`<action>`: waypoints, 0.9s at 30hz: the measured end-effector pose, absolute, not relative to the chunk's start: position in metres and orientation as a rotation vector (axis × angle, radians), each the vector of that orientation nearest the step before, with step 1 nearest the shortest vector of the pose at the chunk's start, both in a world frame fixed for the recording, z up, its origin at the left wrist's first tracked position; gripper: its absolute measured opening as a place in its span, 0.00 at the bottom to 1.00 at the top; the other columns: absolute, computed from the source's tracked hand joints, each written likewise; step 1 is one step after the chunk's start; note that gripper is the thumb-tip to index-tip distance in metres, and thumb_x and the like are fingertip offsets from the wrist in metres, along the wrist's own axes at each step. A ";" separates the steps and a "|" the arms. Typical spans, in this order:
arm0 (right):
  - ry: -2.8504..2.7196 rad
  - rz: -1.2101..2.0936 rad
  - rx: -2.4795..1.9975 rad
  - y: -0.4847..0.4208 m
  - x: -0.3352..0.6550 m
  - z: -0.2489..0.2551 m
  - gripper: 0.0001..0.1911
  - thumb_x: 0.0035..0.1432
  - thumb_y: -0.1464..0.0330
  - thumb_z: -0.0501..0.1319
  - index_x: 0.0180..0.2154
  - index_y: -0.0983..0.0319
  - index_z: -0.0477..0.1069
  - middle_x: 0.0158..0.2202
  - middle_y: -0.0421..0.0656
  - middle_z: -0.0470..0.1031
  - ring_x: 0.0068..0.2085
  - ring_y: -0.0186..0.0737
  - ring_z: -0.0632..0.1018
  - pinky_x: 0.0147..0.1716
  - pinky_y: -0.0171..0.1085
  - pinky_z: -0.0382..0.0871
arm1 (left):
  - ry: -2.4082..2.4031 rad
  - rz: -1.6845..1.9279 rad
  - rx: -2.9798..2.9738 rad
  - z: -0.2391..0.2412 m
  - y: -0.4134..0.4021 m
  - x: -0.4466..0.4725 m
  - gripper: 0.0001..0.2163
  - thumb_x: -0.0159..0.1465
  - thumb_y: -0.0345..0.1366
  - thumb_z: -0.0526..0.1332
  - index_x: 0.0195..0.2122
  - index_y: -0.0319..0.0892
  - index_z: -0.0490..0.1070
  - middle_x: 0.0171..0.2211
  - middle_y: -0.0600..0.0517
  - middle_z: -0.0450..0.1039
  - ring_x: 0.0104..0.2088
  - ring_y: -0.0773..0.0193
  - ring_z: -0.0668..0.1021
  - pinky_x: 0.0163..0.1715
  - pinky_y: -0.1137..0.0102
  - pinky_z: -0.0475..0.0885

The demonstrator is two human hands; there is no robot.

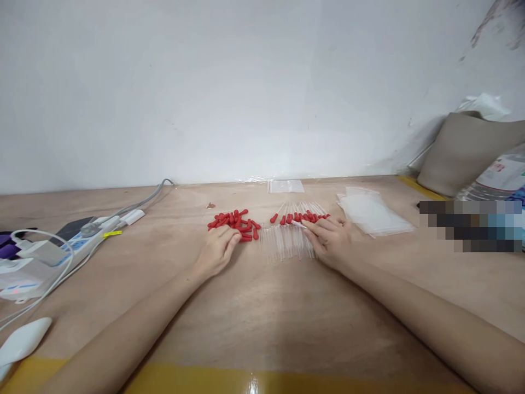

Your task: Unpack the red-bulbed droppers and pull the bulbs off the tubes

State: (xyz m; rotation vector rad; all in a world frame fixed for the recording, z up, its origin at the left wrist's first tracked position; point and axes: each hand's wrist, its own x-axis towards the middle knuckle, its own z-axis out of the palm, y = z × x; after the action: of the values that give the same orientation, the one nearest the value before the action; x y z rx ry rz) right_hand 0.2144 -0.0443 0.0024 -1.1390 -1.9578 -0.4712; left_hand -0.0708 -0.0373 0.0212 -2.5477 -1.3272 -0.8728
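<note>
Loose red rubber bulbs [246,224] lie in a heap, left of centre on the wooden table. My left hand [219,247] rests at the heap's near edge, fingers curled against the bulbs; its fingertips are partly hidden, so I cannot make out what they hold. To the right, a row of thin clear tubes [283,243] lies side by side. Behind them, several droppers fitted with red bulbs [283,220] point away from me. Over the right end of these rows is my right hand [330,241], pinching a thin clear tube [298,224] between thumb and fingers.
Clear plastic bags [375,212] lie flat at the right; another small bag [286,186] is by the wall. At the left are a power strip [82,246] with plugs and cables, and a white object [24,339]. A grey-brown bin [463,153] and plastic bottle [496,175] stand far right.
</note>
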 end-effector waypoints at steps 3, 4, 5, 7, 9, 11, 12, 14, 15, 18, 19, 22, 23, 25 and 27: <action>-1.970 -0.431 -1.291 -0.044 0.207 0.008 0.12 0.55 0.72 0.53 0.39 0.61 0.72 0.28 0.41 0.75 0.31 0.35 0.71 0.37 0.39 0.48 | -1.647 -1.055 -2.389 0.027 -0.015 -0.086 0.14 0.65 0.39 0.45 0.41 0.42 0.68 0.33 0.49 0.65 0.37 0.62 0.70 0.40 0.67 0.66; -1.980 -0.423 -1.321 -0.045 0.203 0.010 0.12 0.54 0.72 0.53 0.39 0.62 0.72 0.28 0.41 0.75 0.31 0.35 0.71 0.37 0.39 0.48 | -1.733 -1.084 -2.329 0.029 -0.007 -0.089 0.15 0.64 0.39 0.45 0.42 0.41 0.68 0.34 0.48 0.65 0.39 0.61 0.70 0.42 0.66 0.66; -1.984 -0.417 -1.349 -0.046 0.199 0.011 0.12 0.53 0.73 0.53 0.37 0.62 0.72 0.27 0.41 0.75 0.31 0.35 0.71 0.37 0.39 0.48 | -1.807 -1.098 -2.282 0.032 0.001 -0.091 0.15 0.64 0.38 0.46 0.43 0.40 0.68 0.36 0.48 0.65 0.41 0.60 0.70 0.44 0.66 0.65; -1.994 -0.410 -1.385 -0.047 0.193 0.013 0.10 0.51 0.73 0.53 0.34 0.63 0.71 0.27 0.41 0.75 0.31 0.36 0.71 0.37 0.39 0.48 | -1.919 -1.092 -2.245 0.036 0.015 -0.094 0.14 0.62 0.36 0.48 0.44 0.39 0.68 0.38 0.47 0.66 0.41 0.60 0.71 0.44 0.66 0.66; -2.020 -0.407 -1.392 -0.046 0.190 0.011 0.09 0.51 0.73 0.53 0.31 0.63 0.71 0.27 0.41 0.76 0.31 0.36 0.71 0.37 0.39 0.48 | -2.001 -1.050 -2.247 0.040 0.025 -0.096 0.14 0.59 0.35 0.51 0.45 0.39 0.66 0.37 0.48 0.68 0.37 0.62 0.73 0.40 0.67 0.67; -2.041 -0.396 -1.378 -0.044 0.189 0.006 0.09 0.52 0.72 0.53 0.31 0.62 0.71 0.28 0.42 0.76 0.32 0.37 0.71 0.38 0.40 0.47 | -2.062 -1.007 -2.213 0.042 0.032 -0.096 0.15 0.57 0.37 0.54 0.45 0.40 0.66 0.35 0.50 0.70 0.32 0.63 0.73 0.34 0.69 0.68; -2.046 -0.389 -1.367 -0.043 0.189 0.004 0.09 0.54 0.71 0.53 0.32 0.62 0.72 0.29 0.42 0.76 0.33 0.37 0.71 0.39 0.41 0.47 | -2.083 -0.989 -2.189 0.043 0.034 -0.095 0.15 0.57 0.38 0.55 0.44 0.41 0.66 0.34 0.51 0.71 0.30 0.64 0.73 0.32 0.69 0.67; -2.071 -0.373 -1.331 -0.042 0.190 0.000 0.10 0.56 0.66 0.53 0.34 0.61 0.72 0.31 0.42 0.75 0.35 0.38 0.70 0.40 0.42 0.47 | -2.100 -0.960 -2.162 0.042 0.036 -0.093 0.14 0.56 0.40 0.56 0.43 0.43 0.67 0.33 0.52 0.72 0.29 0.64 0.73 0.30 0.70 0.66; -2.095 -0.366 -1.311 -0.042 0.190 -0.001 0.11 0.56 0.63 0.54 0.34 0.60 0.72 0.32 0.43 0.75 0.36 0.39 0.70 0.41 0.43 0.47 | -2.096 -0.948 -2.167 0.041 0.036 -0.092 0.14 0.55 0.41 0.56 0.42 0.43 0.67 0.33 0.52 0.73 0.29 0.64 0.73 0.30 0.70 0.66; -2.168 -0.341 -1.274 -0.044 0.190 -0.001 0.18 0.55 0.55 0.54 0.37 0.60 0.72 0.36 0.45 0.73 0.38 0.41 0.69 0.41 0.44 0.48 | -2.091 -0.929 -2.198 0.038 0.034 -0.091 0.15 0.55 0.42 0.57 0.41 0.43 0.68 0.34 0.52 0.74 0.31 0.63 0.73 0.31 0.70 0.66; -2.185 -0.329 -1.270 -0.045 0.190 -0.001 0.20 0.54 0.53 0.53 0.38 0.61 0.72 0.37 0.46 0.72 0.38 0.42 0.69 0.41 0.44 0.48 | -2.094 -0.942 -2.194 0.037 0.032 -0.091 0.15 0.56 0.43 0.56 0.41 0.42 0.69 0.34 0.52 0.74 0.31 0.62 0.74 0.31 0.70 0.66; -2.213 -0.286 -1.250 -0.048 0.191 0.001 0.25 0.53 0.49 0.53 0.43 0.60 0.70 0.39 0.47 0.71 0.40 0.43 0.68 0.43 0.45 0.49 | -2.020 -1.043 -2.126 0.039 0.029 -0.092 0.15 0.57 0.45 0.54 0.39 0.42 0.70 0.34 0.51 0.74 0.32 0.62 0.73 0.32 0.69 0.66; -2.224 -0.269 -1.236 -0.049 0.192 0.001 0.26 0.52 0.48 0.52 0.43 0.60 0.70 0.40 0.48 0.71 0.41 0.43 0.68 0.43 0.46 0.49 | -1.962 -1.083 -2.097 0.041 0.028 -0.092 0.14 0.58 0.45 0.54 0.38 0.42 0.70 0.33 0.51 0.74 0.33 0.61 0.73 0.33 0.69 0.66; -2.253 -0.236 -1.199 -0.050 0.193 0.002 0.27 0.52 0.48 0.53 0.44 0.60 0.69 0.41 0.48 0.70 0.42 0.44 0.68 0.45 0.47 0.49 | -1.813 -1.123 -2.083 0.045 0.027 -0.086 0.13 0.58 0.44 0.54 0.36 0.41 0.70 0.33 0.51 0.74 0.36 0.60 0.72 0.37 0.68 0.66; -2.289 -0.212 -1.156 -0.051 0.194 0.003 0.27 0.51 0.48 0.53 0.45 0.59 0.69 0.43 0.47 0.69 0.43 0.44 0.68 0.47 0.48 0.48 | -1.680 -1.067 -2.148 0.049 0.026 -0.074 0.11 0.58 0.42 0.55 0.34 0.42 0.71 0.33 0.51 0.73 0.38 0.60 0.72 0.40 0.66 0.65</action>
State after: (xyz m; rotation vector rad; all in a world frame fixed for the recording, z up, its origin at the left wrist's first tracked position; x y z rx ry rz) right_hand 0.1944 -0.0512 0.0031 -1.1564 -2.2893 -0.2120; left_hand -0.0738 0.0261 0.0486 -2.1476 -1.6799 -1.0669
